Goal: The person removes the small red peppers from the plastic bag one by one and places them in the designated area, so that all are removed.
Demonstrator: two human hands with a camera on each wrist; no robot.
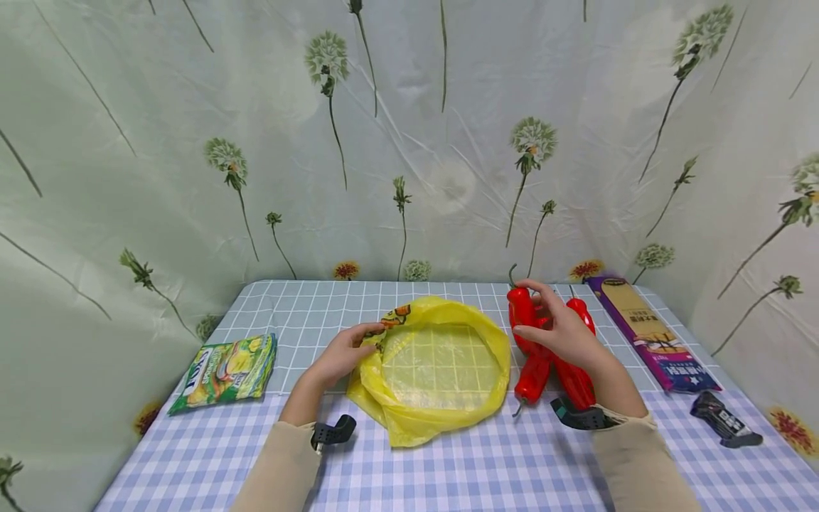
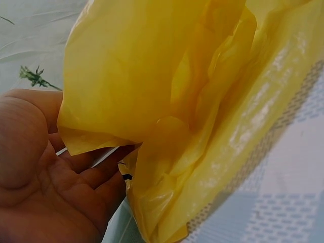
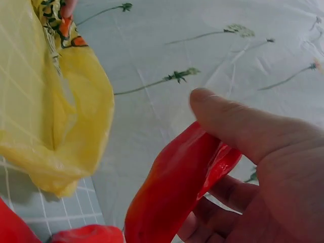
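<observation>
a: where are the hands?

b: the right hand (image 1: 563,331) curls round one long glossy red chilli pepper (image 1: 521,313), thumb on its near side and fingers on the far side, as the right wrist view shows. that pepper sits in the top of the grip, at the far left of a small pile of red peppers (image 1: 563,370) just right of the bag.

a: which way does it point?

b: its long axis runs away from the person, the green stem end at the far tip and the body coming back under the palm.

a: and the other hand?

b: the left hand (image 1: 342,355) pinches the left rim of a thin yellow plastic bag (image 1: 441,366), which lies open-mouthed in the middle of the blue checked tablecloth (image 1: 486,462), between the two hands.
</observation>
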